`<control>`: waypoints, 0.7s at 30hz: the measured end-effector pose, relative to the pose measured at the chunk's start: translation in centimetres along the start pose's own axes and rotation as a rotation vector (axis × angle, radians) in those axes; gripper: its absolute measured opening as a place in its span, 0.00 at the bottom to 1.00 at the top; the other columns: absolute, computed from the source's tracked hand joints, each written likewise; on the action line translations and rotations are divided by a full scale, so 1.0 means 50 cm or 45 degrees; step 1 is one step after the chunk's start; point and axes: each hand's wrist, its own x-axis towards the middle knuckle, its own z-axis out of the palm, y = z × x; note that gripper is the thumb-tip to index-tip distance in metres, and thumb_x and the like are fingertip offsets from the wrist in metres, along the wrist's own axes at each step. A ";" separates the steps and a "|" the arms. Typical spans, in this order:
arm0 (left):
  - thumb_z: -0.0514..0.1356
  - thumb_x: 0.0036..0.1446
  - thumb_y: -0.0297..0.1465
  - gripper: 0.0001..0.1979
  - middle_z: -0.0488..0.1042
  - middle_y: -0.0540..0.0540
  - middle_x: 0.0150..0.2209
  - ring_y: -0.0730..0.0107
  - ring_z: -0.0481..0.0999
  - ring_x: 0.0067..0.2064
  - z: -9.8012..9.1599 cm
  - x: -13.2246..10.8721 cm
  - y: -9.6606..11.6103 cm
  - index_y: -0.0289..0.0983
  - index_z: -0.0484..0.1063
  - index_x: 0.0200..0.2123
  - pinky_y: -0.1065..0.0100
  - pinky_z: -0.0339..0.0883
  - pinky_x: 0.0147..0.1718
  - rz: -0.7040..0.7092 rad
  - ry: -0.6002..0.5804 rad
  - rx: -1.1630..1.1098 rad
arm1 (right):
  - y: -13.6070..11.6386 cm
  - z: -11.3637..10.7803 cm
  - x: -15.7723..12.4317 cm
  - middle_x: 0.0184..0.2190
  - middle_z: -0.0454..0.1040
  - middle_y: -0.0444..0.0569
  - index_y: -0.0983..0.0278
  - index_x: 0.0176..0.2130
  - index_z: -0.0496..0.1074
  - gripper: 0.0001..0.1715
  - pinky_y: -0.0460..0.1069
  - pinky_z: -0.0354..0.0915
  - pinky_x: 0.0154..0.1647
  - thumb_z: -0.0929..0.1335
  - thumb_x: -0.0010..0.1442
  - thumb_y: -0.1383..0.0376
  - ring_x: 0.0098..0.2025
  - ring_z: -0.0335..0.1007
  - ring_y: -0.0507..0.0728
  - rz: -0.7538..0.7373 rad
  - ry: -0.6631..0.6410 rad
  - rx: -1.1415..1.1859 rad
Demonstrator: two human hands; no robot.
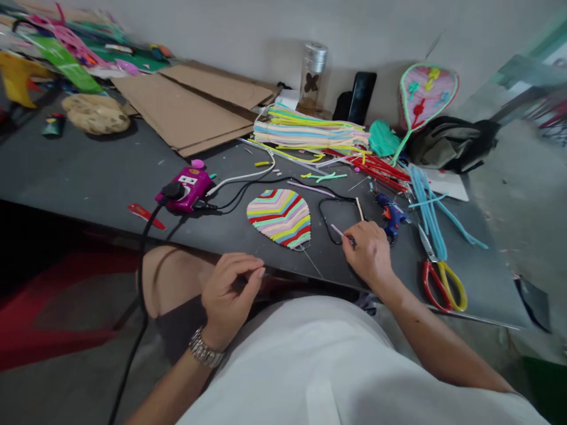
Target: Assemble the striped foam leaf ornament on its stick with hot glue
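My right hand (370, 252) rests on the dark table (110, 177), fingers pinched on a thin pink strip (337, 231) beside a black wire loop (330, 221). My left hand (230, 289) hovers at the table's near edge above my knee, fingers curled and pinched together; what they hold, if anything, is too small to make out. Between the hands lies a heart-shaped piece covered in coloured chevron stripes (280, 216), with a thin stick poking from its tip.
A blue glue gun (390, 213) and red-and-yellow scissors (443, 277) lie right of my right hand. A purple power strip (185, 189) with black cable sits left. Bundles of coloured strips (305, 133), cardboard sheets (195, 106), a jar (312, 74) and a finished fan (423, 97) stand behind.
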 end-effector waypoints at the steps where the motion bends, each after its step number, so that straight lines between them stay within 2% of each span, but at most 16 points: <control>1: 0.64 0.63 0.30 0.03 0.81 0.46 0.34 0.66 0.79 0.37 -0.001 -0.002 0.003 0.38 0.78 0.36 0.62 0.75 0.40 -0.043 -0.008 -0.009 | -0.002 0.002 0.001 0.30 0.74 0.51 0.62 0.30 0.73 0.09 0.54 0.54 0.36 0.68 0.64 0.69 0.36 0.65 0.61 0.003 -0.008 -0.022; 5: 0.62 0.65 0.32 0.05 0.80 0.46 0.35 0.70 0.78 0.35 -0.001 -0.002 0.016 0.37 0.78 0.38 0.69 0.73 0.34 -0.240 -0.115 -0.067 | -0.004 0.010 0.009 0.28 0.73 0.51 0.62 0.30 0.72 0.08 0.53 0.53 0.35 0.68 0.61 0.71 0.35 0.64 0.60 0.030 -0.053 -0.057; 8: 0.62 0.65 0.34 0.07 0.80 0.46 0.34 0.70 0.78 0.34 -0.003 0.007 0.028 0.37 0.79 0.38 0.70 0.72 0.33 -0.342 -0.199 -0.162 | 0.002 0.007 0.022 0.27 0.72 0.51 0.62 0.28 0.70 0.09 0.53 0.55 0.36 0.67 0.59 0.73 0.34 0.64 0.60 0.072 -0.130 0.009; 10: 0.62 0.65 0.35 0.10 0.79 0.47 0.31 0.71 0.77 0.32 -0.002 0.015 0.039 0.37 0.78 0.34 0.71 0.71 0.31 -0.449 -0.256 -0.255 | -0.001 -0.004 0.031 0.27 0.71 0.49 0.62 0.28 0.69 0.09 0.52 0.57 0.36 0.66 0.59 0.73 0.33 0.65 0.58 0.129 -0.156 0.195; 13: 0.64 0.62 0.37 0.12 0.77 0.49 0.27 0.71 0.75 0.29 0.008 0.030 0.062 0.36 0.76 0.30 0.71 0.71 0.29 -0.708 -0.361 -0.467 | -0.032 -0.034 0.033 0.27 0.72 0.44 0.62 0.31 0.70 0.06 0.49 0.59 0.34 0.66 0.62 0.68 0.30 0.66 0.54 0.249 -0.254 0.688; 16: 0.70 0.55 0.38 0.12 0.79 0.48 0.31 0.70 0.77 0.31 0.031 0.044 0.085 0.36 0.79 0.37 0.69 0.73 0.31 -0.960 -0.469 -0.741 | -0.085 -0.064 0.023 0.26 0.73 0.41 0.62 0.33 0.71 0.07 0.46 0.59 0.31 0.67 0.64 0.64 0.28 0.65 0.51 0.274 -0.510 1.086; 19: 0.73 0.52 0.39 0.14 0.78 0.48 0.31 0.71 0.75 0.32 0.051 0.053 0.098 0.36 0.79 0.35 0.69 0.72 0.32 -1.044 -0.514 -0.938 | -0.125 -0.078 0.012 0.26 0.72 0.40 0.62 0.33 0.70 0.09 0.45 0.58 0.31 0.67 0.65 0.62 0.28 0.63 0.50 0.225 -0.680 1.263; 21: 0.73 0.52 0.40 0.14 0.77 0.49 0.29 0.72 0.74 0.32 0.056 0.053 0.101 0.36 0.77 0.32 0.70 0.71 0.33 -1.054 -0.523 -0.961 | -0.135 -0.078 0.009 0.25 0.70 0.40 0.62 0.33 0.70 0.09 0.45 0.57 0.30 0.67 0.65 0.61 0.27 0.61 0.49 0.222 -0.746 1.309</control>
